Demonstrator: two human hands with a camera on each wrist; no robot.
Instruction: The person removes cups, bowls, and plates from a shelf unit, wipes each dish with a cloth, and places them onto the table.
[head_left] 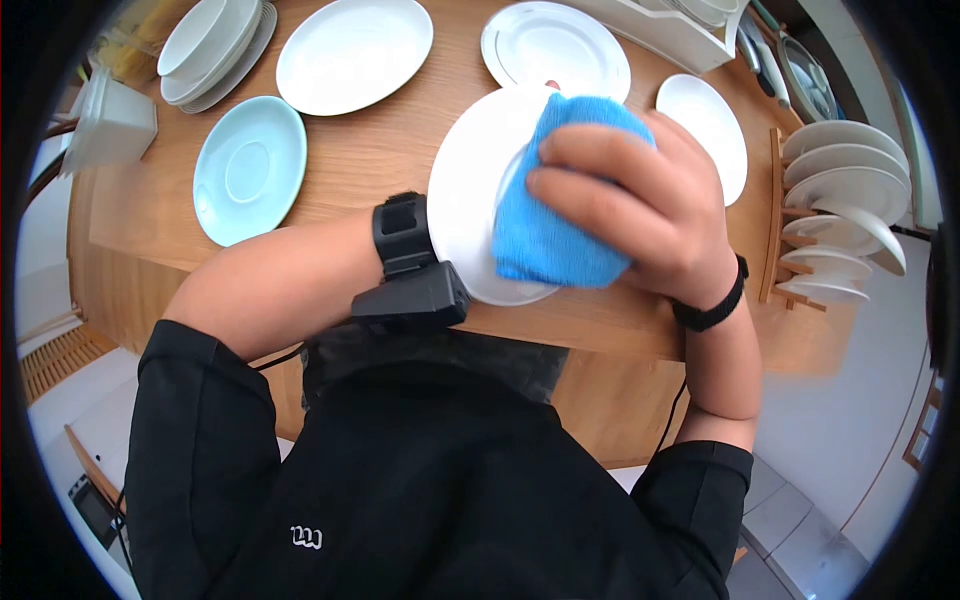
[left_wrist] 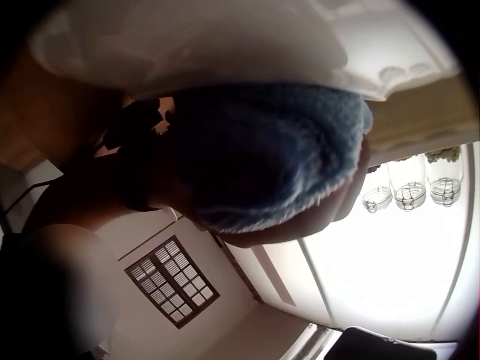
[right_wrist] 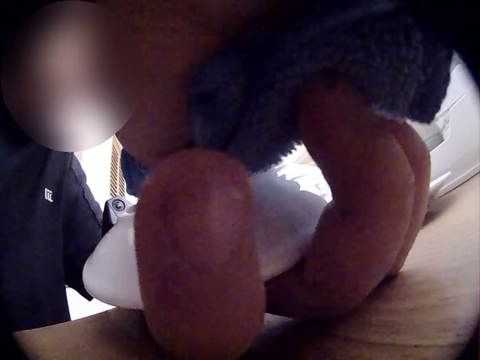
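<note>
A white plate [head_left: 465,190] is held tilted above the table's front part. My left hand reaches behind it, largely hidden; in the head view only a fingertip [head_left: 552,86] shows at the far rim. My right hand [head_left: 660,200] grips a bunched blue cloth [head_left: 560,235], its fingers curled over the cloth, which lies against the plate's face. In the left wrist view the cloth [left_wrist: 322,142] sits beside the pale plate [left_wrist: 210,45]. The right wrist view is dark, with the cloth [right_wrist: 330,60] above and part of the plate [right_wrist: 112,270] behind a large fingertip.
A light-blue plate [head_left: 250,170] lies at left, white plates [head_left: 355,55] [head_left: 555,45] at the back and a smaller one [head_left: 705,135] at right. Stacked bowls [head_left: 205,45] stand back left, beside a clear container [head_left: 115,125]. A wooden rack [head_left: 775,215] holds several plates at far right.
</note>
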